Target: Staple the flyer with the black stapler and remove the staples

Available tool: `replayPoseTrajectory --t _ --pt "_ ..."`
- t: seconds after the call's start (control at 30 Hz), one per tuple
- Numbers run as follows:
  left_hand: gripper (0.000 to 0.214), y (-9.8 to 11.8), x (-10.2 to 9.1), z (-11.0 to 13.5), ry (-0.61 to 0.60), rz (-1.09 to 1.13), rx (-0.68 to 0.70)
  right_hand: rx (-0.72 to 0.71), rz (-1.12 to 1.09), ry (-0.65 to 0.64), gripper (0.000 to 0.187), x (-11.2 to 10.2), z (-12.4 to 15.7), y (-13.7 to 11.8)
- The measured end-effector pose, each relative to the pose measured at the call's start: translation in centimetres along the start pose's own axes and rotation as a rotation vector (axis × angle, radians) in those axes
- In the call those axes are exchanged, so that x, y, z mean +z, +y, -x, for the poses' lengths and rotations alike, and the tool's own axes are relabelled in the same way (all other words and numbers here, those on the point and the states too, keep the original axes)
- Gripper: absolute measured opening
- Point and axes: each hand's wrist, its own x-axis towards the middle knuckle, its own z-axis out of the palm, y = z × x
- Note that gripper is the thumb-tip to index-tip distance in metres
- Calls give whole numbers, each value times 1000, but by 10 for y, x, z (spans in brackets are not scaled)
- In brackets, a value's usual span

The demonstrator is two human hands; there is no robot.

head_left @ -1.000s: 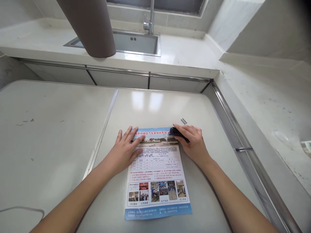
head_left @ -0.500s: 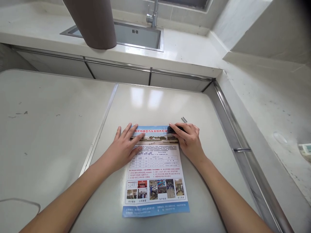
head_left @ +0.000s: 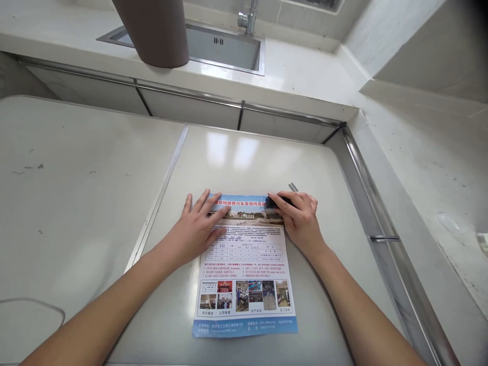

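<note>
A printed flyer (head_left: 244,274) with red and blue text and small photos lies flat on a pale table (head_left: 247,162). My left hand (head_left: 198,229) rests open on the flyer's upper left corner, fingers spread and flat. My right hand (head_left: 301,218) is closed over a small black stapler (head_left: 271,202) pressed down on the flyer's upper right corner. Only the stapler's left end shows from under my fingers.
A short strip of staples (head_left: 293,187) lies just beyond my right hand. A second table (head_left: 76,178) adjoins on the left. Behind are a white counter with a steel sink (head_left: 224,48) and tap (head_left: 249,18). A brown cylinder (head_left: 156,30) hangs at top. A metal rail (head_left: 377,223) runs along the right.
My right hand has slid the stapler slightly further over the flyer's top right corner and closed down over it. The left hand stays flat; the view has tilted a little.
</note>
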Motion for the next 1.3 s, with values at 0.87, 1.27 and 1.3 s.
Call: replayPoseTrajectory --t 0.87,1.27,1.3 --pt "49 3 -1 0 -43 -15 -13 46 39 3 54 2 0 -7" --pt "50 3 1 0 -30 -34 -13 54 202 -75 72 6 0 -23" --pt "49 3 1 0 -27 -28 -11 51 210 -75 72 6 -1 -23"
